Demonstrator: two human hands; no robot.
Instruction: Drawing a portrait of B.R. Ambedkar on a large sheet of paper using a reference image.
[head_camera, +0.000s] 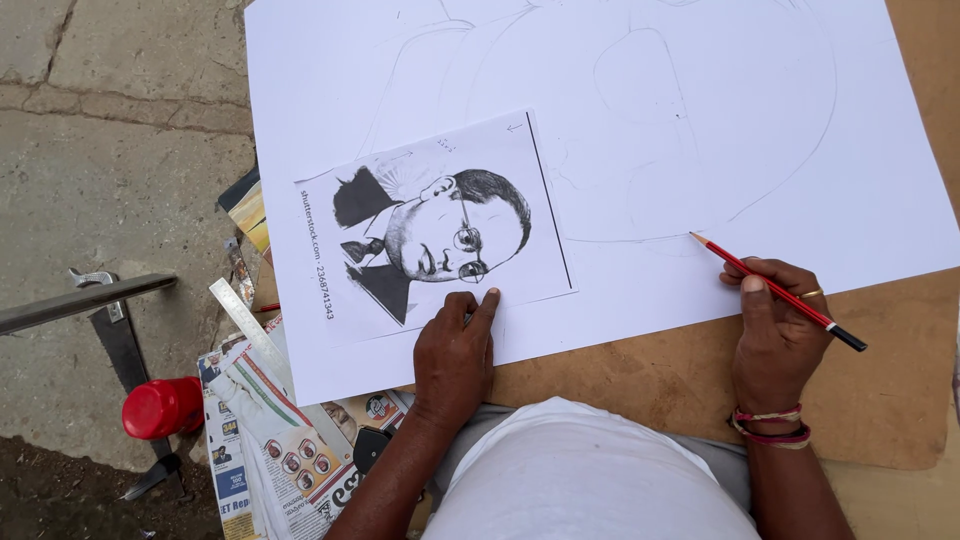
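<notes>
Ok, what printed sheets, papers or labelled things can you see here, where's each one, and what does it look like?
Reference printout: on the big white sheet, under the left hand; white, black-and-grey portrait, side text.
Newspapers: lower left on the ground; crumpled, multicoloured.
Red pencil: in the right hand, black-tipped.
</notes>
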